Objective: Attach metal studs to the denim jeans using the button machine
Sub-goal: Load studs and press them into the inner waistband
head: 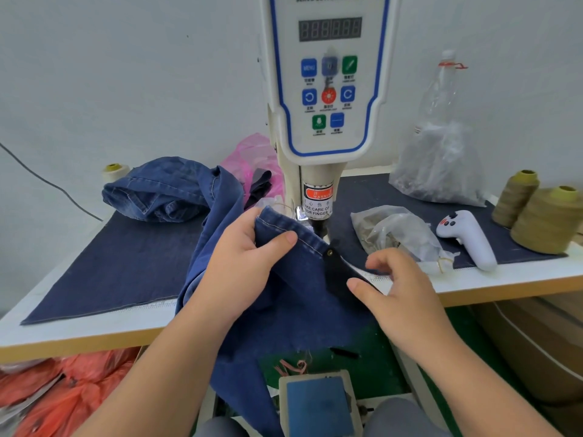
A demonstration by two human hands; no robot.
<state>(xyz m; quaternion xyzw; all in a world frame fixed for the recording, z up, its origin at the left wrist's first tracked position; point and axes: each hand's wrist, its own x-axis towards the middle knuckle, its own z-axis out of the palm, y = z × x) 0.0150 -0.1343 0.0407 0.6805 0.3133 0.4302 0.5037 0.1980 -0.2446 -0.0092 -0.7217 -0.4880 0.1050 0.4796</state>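
Table edge: jeans between fingers.

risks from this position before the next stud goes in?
1. The left hand grips the jeans hem close to the button machine punch; its label warns about fingers, so a pinch is possible if the pedal is pressed.
2. The right hand looks blurred and only loosely on the dark patch, so the patch may shift and the stud land off-mark.
3. Loose denim hanging over the table edge may drag the work off alignment.
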